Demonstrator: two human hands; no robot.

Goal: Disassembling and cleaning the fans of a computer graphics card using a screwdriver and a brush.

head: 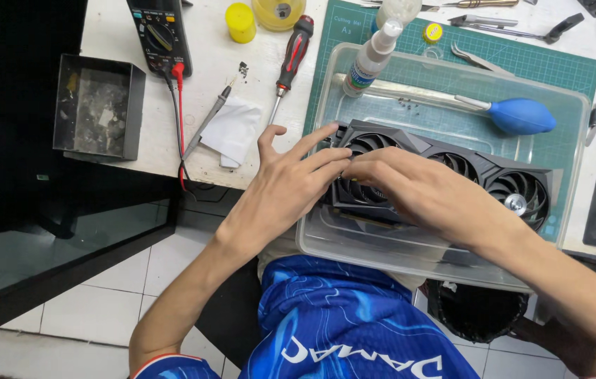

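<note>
- Blue shirt [354, 330] fills the near edge; both forearms reach out over it to the bench.
- Left hand [280, 186] lies fingers spread on the left fan of a graphics card [480, 175], seemingly steadying it, clamped on nothing.
- Right hand [410, 186] meets it, fingertips pinched together at that fan; what they pinch, I cannot tell.
- Card is black, long, three-fanned, resting in a clear plastic tub [579, 105], perhaps to catch loose bits.
- Blue air blower [519, 116] lies behind it in the tub.
- Red-handled screwdriver [291, 60] and multimeter [160, 31] wait further off.
</note>
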